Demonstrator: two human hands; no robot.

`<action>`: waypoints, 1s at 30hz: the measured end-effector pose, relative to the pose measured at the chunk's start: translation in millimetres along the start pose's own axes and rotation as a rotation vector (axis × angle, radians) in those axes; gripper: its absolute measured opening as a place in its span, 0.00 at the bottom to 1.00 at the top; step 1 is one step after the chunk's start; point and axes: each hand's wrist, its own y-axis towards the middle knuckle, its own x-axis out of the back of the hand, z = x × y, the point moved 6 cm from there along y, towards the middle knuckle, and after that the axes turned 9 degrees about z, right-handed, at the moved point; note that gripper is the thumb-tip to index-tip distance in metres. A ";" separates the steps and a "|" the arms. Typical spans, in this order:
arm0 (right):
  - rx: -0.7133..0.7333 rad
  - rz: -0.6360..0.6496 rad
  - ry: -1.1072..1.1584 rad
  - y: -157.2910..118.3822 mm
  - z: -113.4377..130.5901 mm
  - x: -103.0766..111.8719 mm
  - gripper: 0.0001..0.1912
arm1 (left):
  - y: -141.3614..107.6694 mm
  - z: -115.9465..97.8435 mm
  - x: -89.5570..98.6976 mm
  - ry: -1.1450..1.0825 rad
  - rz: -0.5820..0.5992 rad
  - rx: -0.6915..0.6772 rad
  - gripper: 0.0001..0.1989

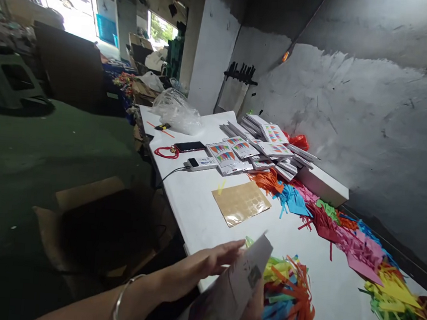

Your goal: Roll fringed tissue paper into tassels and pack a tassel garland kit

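A white cardboard box [238, 277] with a printed picture on its face is held tilted at the bottom middle, blurred in part. My left hand [220, 257], with a silver bangle on its wrist, is at the box's upper left edge, its fingers curled against it and the tips partly hidden. My right hand [256, 303] grips the box from the far side and is mostly covered by it. Just right of the box lies a multicoloured bunch of tissue-paper tassels [290, 306], with orange, blue, yellow and green strips.
On the white table [191, 198] lie a brown sticker sheet [241, 202], a phone [190, 146], a white power bank [201, 163] and a heap of printed packets [237, 147]. Coloured tassel bunches [341, 236] line the wall side. An open carton [95, 189] stands left, below the table.
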 end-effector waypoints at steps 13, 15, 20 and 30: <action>0.209 0.052 -0.158 57.4 47.7 -62.5 0.10 | -27.9 -33.2 58.5 -0.040 -0.281 -0.062 0.23; 0.224 0.069 -0.141 61.6 47.1 -66.8 0.09 | -35.9 -28.2 75.9 -0.154 -0.435 -0.028 0.15; 0.212 0.013 -0.073 69.9 29.4 -56.1 0.09 | -50.6 -17.1 114.6 -0.297 -0.534 0.060 0.05; 0.296 0.206 -0.105 60.7 31.6 -57.5 0.15 | -70.6 5.7 106.5 -0.455 -0.430 0.098 0.10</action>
